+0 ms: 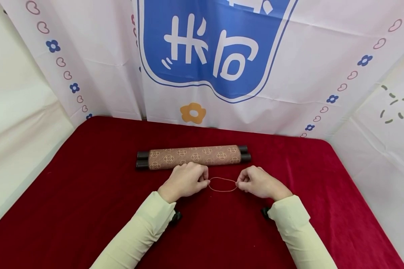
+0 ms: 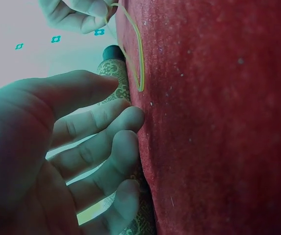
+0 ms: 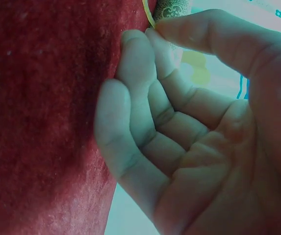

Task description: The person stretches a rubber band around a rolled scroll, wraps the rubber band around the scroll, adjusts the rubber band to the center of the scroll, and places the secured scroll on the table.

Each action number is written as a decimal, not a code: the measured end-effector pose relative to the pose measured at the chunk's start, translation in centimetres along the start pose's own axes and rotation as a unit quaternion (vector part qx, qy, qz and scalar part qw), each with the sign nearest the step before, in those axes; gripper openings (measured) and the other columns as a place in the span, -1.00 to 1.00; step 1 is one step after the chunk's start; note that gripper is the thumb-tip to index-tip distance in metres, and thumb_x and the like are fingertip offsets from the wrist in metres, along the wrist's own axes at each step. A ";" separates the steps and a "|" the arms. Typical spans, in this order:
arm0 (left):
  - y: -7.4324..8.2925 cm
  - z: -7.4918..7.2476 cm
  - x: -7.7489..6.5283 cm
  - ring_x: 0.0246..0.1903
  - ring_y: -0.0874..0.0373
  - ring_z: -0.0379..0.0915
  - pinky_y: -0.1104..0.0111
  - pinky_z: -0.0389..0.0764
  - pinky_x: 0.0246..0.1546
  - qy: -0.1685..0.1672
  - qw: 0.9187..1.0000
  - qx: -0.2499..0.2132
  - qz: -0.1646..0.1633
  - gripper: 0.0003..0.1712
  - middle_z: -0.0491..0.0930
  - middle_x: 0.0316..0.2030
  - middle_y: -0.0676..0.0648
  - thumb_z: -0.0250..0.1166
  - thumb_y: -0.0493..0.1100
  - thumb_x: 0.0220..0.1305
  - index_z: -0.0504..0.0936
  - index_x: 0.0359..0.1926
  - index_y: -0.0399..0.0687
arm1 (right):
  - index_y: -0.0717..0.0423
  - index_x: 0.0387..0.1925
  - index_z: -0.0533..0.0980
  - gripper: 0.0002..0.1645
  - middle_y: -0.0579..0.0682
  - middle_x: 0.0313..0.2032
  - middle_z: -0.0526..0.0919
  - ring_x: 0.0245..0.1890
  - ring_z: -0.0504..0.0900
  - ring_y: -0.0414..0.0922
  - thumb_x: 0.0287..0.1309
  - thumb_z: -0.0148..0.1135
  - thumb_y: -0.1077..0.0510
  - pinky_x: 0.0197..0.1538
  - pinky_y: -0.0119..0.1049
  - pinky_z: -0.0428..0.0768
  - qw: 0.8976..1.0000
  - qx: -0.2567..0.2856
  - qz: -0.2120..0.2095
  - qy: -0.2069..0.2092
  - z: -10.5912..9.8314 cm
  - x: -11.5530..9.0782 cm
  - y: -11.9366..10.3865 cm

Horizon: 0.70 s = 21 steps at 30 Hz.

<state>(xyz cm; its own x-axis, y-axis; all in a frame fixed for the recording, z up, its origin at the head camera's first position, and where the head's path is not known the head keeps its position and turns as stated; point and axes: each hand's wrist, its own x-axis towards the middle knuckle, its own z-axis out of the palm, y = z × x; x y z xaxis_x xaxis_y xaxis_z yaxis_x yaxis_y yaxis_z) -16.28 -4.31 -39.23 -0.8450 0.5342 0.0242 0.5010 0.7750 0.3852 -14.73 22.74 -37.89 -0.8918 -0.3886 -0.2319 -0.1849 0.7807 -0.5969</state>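
Note:
A thin tan rubber band (image 1: 223,191) hangs as a loose oval between the two hands. My right hand (image 1: 260,183) pinches its right end between thumb and index finger, as the right wrist view also shows. At the other end is my left hand (image 1: 186,180), fingers loosely bent. In the left wrist view the near end of the yellowish band (image 2: 141,58) shows beside the thumb and fingertips, not between them. Just beyond the hands lies a rolled scroll (image 1: 195,157), brown with gold flower patterns and two dark rod ends on each side.
Red velvet cloth (image 1: 215,231) covers the table. Behind it hangs a white printed curtain (image 1: 114,86) with a blue emblem, and pale fabric walls (image 1: 383,149) stand at both sides. Dark devices (image 1: 176,217) sit under the wrists.

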 end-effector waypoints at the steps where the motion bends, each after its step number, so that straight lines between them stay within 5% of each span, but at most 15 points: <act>1: 0.0 0.0 0.0 -0.53 0.28 0.45 0.25 0.46 -0.47 0.000 1.000 -0.001 0.001 -0.82 0.54 -0.55 0.25 0.44 0.00 0.36 0.65 -0.39 0.23 | 0.08 -0.34 0.72 -0.87 -0.11 -0.52 0.65 -0.48 0.55 -0.22 0.29 0.27 0.24 -0.37 -0.33 0.53 1.000 0.000 0.003 0.002 0.0 0.0 0.0; 12: 0.0 -0.9 -0.2 -0.30 0.18 0.61 0.12 0.61 -0.34 0.008 1.000 -0.002 0.001 -0.87 0.67 -0.33 0.17 0.45 -0.01 0.36 0.68 -0.17 0.13 | 0.05 -0.37 0.64 -0.91 -0.09 -0.46 0.66 -0.43 0.55 -0.18 0.24 0.24 0.22 -0.31 -0.35 0.53 0.998 0.010 -0.003 0.065 -2.1 -0.9 1.1; 21: -0.4 -2.3 -0.2 0.25 -0.06 0.52 -0.04 0.62 0.21 0.040 0.998 0.017 0.035 -0.63 0.64 0.16 -0.08 0.42 -0.02 0.40 0.65 0.12 -0.08 | 0.12 -0.30 0.62 -0.91 -0.01 -0.41 0.69 -0.38 0.60 -0.13 0.31 0.21 0.23 -0.26 -0.35 0.58 0.996 0.042 0.007 0.075 -3.5 -1.9 1.4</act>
<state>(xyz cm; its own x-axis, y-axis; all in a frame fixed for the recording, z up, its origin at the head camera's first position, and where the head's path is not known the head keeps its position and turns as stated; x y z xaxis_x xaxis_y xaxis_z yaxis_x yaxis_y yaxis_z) -16.78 -5.50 -37.32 -0.8194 0.5598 0.1231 0.5639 0.7488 0.3484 -14.75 26.31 -35.61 -0.9469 -0.2952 -0.1270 -0.1424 0.7396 -0.6578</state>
